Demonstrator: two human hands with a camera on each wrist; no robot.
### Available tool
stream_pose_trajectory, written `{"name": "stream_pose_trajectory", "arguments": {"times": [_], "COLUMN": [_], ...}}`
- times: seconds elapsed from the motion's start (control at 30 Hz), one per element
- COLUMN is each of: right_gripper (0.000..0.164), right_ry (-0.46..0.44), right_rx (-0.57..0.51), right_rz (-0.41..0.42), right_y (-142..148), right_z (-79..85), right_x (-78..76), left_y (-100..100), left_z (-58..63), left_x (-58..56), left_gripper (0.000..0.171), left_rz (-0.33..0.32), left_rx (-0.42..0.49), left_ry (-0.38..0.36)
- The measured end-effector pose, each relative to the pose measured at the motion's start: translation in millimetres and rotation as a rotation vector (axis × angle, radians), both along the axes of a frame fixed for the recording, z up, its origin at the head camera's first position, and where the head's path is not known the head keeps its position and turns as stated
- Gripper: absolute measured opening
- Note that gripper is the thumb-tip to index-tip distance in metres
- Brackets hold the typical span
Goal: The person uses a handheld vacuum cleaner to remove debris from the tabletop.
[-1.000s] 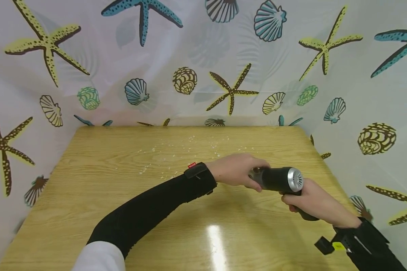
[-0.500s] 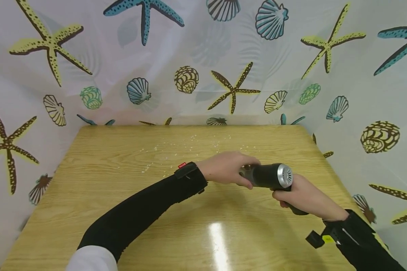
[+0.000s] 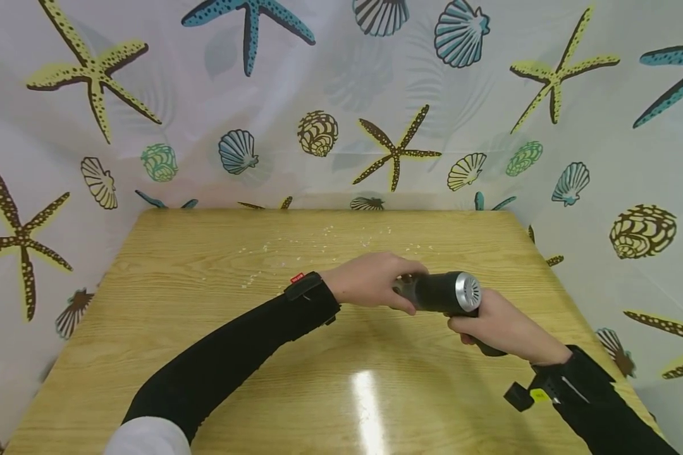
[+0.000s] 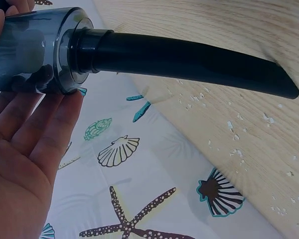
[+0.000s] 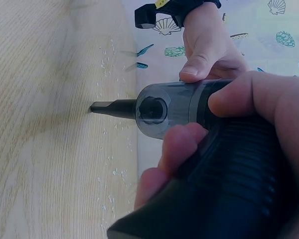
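Observation:
A black handheld vacuum cleaner (image 3: 439, 292) with a silver vented end is held above the table. My right hand (image 3: 506, 325) grips its dark handle. My left hand (image 3: 370, 278) holds the clear smoky dust cup (image 4: 27, 52), thumb and fingers on opposite sides of it. From the cup a long black crevice nozzle (image 4: 189, 59) points out, its tip right at the wood surface in both wrist views. In the head view the left hand hides the nozzle. Small white crumbs (image 4: 236, 152) lie scattered around the nozzle end.
The wooden table (image 3: 233, 354) carries more white bits (image 3: 250, 278) toward its back half. Behind and at both sides hangs a white cloth (image 3: 296, 82) printed with starfish and shells. A bright light reflection (image 3: 367, 404) shows on the front of the tabletop.
Both hands and the vacuum cleaner have shifted left in the head view, while the background has drifted slightly right. Both grips look the same.

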State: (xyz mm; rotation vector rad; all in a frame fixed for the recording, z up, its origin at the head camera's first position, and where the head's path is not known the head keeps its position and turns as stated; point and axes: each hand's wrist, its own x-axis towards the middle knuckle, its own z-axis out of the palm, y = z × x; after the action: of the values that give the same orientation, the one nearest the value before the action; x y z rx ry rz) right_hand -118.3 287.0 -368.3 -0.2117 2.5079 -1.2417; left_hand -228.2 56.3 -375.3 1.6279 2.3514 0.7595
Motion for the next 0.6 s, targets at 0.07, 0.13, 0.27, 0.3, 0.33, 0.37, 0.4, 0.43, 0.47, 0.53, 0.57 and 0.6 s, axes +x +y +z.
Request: {"name": "stream_pose_trajectory", "arguments": {"times": [0.07, 0.13, 0.27, 0.3, 0.33, 0.37, 0.4, 0.43, 0.47, 0.53, 0.57, 0.6], "right_gripper": [0.034, 0.032, 0.039, 0.040, 0.041, 0.042, 0.042, 0.042, 0.043, 0.043, 0.043, 0.043], "right_ry": [-0.001, 0.001, -0.001, 0.000, 0.001, -0.001, 0.000, 0.001, 0.002, -0.002, -0.004, -0.003], "right_rx": [-0.008, -0.013, -0.027, -0.029, -0.034, -0.039, -0.038, -0.038, -0.037, -0.034, -0.033, -0.035], "right_rz": [0.006, 0.015, 0.024, 0.024, 0.026, 0.027, 0.029, 0.031, 0.034, 0.030, 0.027, 0.028], "right_y": [-1, -2, -6, -6, -7, -8, -9, -10, -10, -11, -11, -12], "right_z": [0.3, 0.2, -0.8, -1.2, -1.5, -1.8, -2.2, -2.4, -3.0, -3.7, -4.1, -4.5], "right_x": [-0.2, -1.0, -3.1, -3.6, -3.9, -4.3, -4.6, -4.9, -5.4, -5.9, -6.2, -6.4], "left_y": [-2, -3, -7, -8, -9, -9, -10, -11, -12, -14, -14, -15], "left_z": [-0.3, -0.6, -0.9, -1.0, -1.2, -1.3, -1.3, -1.2, -1.0, -0.5, -0.3, -0.1], "left_x": [0.0, 0.1, 0.5, 0.5, 0.5, 0.4, 0.3, 0.4, 0.5, 0.6, 0.7, 0.8], "left_gripper": [0.063, 0.063, 0.065, 0.065, 0.065, 0.065, 0.064, 0.064, 0.063, 0.063, 0.063, 0.063], "left_rz": [0.005, 0.014, 0.030, 0.035, 0.039, 0.041, 0.041, 0.040, 0.039, 0.038, 0.040, 0.043], "left_rx": [-0.001, -0.004, -0.011, -0.012, -0.013, -0.014, -0.012, -0.011, -0.009, -0.007, -0.007, -0.008], "left_ry": [0.008, 0.007, 0.008, 0.004, 0.002, 0.004, 0.004, 0.006, 0.008, 0.013, 0.017, 0.017]}}
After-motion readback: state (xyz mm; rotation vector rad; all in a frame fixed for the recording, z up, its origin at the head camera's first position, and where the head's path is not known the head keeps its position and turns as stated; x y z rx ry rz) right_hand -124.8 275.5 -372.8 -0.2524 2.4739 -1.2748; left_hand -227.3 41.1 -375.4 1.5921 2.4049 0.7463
